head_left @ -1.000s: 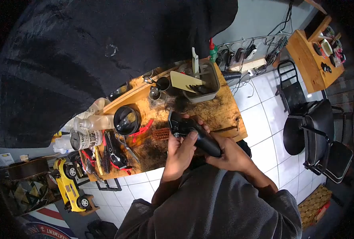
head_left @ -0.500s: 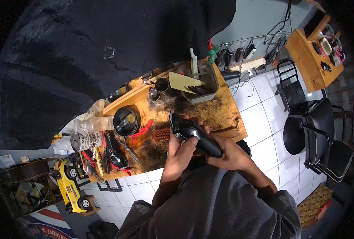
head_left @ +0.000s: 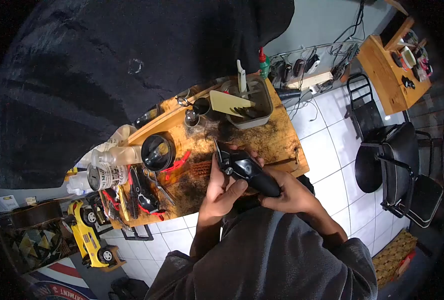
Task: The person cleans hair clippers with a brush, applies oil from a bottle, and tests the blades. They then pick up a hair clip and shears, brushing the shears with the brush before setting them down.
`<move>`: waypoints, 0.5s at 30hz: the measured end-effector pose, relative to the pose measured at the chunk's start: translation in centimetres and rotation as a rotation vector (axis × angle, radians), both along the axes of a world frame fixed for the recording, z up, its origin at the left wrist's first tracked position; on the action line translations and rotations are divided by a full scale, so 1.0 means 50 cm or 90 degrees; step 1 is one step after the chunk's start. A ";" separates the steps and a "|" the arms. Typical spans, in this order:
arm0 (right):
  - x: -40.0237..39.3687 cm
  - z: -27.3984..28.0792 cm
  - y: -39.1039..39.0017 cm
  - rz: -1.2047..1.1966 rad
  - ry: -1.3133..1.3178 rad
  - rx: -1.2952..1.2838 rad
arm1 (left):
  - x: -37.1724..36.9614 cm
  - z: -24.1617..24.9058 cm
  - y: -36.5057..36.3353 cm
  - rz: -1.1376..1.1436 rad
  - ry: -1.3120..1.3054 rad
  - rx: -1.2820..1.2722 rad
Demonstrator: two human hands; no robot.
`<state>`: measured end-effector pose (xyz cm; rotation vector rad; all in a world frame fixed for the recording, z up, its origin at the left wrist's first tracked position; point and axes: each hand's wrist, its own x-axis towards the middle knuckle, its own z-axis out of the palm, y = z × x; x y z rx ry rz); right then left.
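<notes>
Both my hands hold a black hair clipper above the wooden table, its metal blade end pointing up and left. My left hand is closed around the blade half, with fingers behind and the thumb along the lower side. My right hand grips the rounded rear end. Just left of the clipper, a brown brush lies on the table, partly hidden by my left hand. A wooden-handled tool, perhaps a razor, lies to the right, partly covered by my right hand.
Cut hair litters the wooden table. A grey bin with combs stands at the back; a black bowl, scissors, another clipper and bottles are left. Black chairs stand right.
The clipper has rolled slightly in my hands, showing more of its upper face. My left thumb has slid down toward its lower edge. My right hand stays almost in place.
</notes>
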<state>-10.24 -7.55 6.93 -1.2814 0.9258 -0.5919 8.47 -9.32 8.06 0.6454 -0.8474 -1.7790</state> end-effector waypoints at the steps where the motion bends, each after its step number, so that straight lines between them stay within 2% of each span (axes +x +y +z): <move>1: 0.001 0.003 -0.001 0.000 0.009 0.010 | -0.001 -0.001 -0.001 -0.001 0.000 -0.001; 15: 0.023 0.004 0.004 -0.026 0.141 -0.096 | -0.024 -0.023 0.006 0.116 0.020 -0.007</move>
